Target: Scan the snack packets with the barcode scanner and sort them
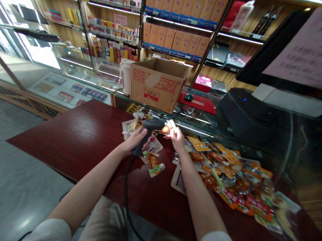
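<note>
My left hand is wrapped round the grip of a black handheld barcode scanner, whose head faces right. From the grip a black cable runs down past the table edge. In front of the scanner head, my right hand pinches a small vacuum-packed snack, lit brightly on its pale side. Several snack packets lie beneath and beside the scanner. A large heap of sealed snack packets, brown, orange and red, spreads over the table to the right of my right forearm.
An open cardboard box stands on the glass counter beyond the dark red table. Beside it are a pale jug and a mouse on a red mat. A monitor and a black printer-like machine stand at right.
</note>
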Tool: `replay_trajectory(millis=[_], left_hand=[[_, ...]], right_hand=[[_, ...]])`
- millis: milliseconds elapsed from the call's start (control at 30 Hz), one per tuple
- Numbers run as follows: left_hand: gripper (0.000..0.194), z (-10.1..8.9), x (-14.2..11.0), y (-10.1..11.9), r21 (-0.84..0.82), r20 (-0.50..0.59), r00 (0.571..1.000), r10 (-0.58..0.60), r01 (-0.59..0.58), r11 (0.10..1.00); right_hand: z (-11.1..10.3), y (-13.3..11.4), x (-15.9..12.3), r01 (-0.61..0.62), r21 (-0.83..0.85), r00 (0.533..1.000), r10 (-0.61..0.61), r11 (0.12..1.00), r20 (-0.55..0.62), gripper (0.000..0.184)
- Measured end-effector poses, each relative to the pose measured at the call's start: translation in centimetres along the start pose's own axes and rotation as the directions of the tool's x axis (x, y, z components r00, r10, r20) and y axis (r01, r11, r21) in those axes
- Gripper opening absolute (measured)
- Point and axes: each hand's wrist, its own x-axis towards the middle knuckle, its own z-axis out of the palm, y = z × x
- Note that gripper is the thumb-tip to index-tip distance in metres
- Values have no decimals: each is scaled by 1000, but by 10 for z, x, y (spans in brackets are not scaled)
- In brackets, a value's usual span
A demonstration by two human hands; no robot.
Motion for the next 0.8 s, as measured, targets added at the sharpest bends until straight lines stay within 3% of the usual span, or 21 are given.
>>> replay_trajectory(millis=[133, 233, 400, 433, 500, 533, 600, 700, 800], left_hand=[[56, -3, -1, 7, -31, -47, 999, -1, 0, 1000], [58, -6, -2, 16, -54, -130, 992, -2, -6, 998], [65, -19, -4, 28, -79, -217, 975, -51, 35, 996], [66, -22, -4, 29, -86, -231, 972, -49, 30, 996], [65, -27, -3, 30, -98, -263, 965, -25, -1, 995], [65, -28, -3, 30, -102, -277, 961, -10, -19, 995], [63, -31, -2, 29, -107, -297, 955, 3, -37, 994], [61, -33, 0, 27, -120, -299, 954, -12, -25, 993], [57, -33, 1, 26, -142, -308, 951, -1, -45, 989]], right_hand=[[-12, -12, 3, 126, -318, 991, -135, 940, -9, 17], [-29, -27, 5, 187, -646, 982, -152, 740, 110, 15], [-62, -46, -1, 152, -887, 955, 168, 437, 246, 9], [-67, -49, -3, 139, -908, 932, 258, 395, 255, 12], [-72, -57, -8, 111, -937, 890, 387, 330, 242, 37], [-71, -61, -10, 99, -945, 889, 398, 313, 225, 50], [-61, -67, -13, 113, -937, 926, 306, 332, 220, 65], [-31, -67, -18, 244, -879, 936, 139, 409, 324, 56], [-2, -57, -27, 284, -887, 891, 241, 365, 384, 44]])
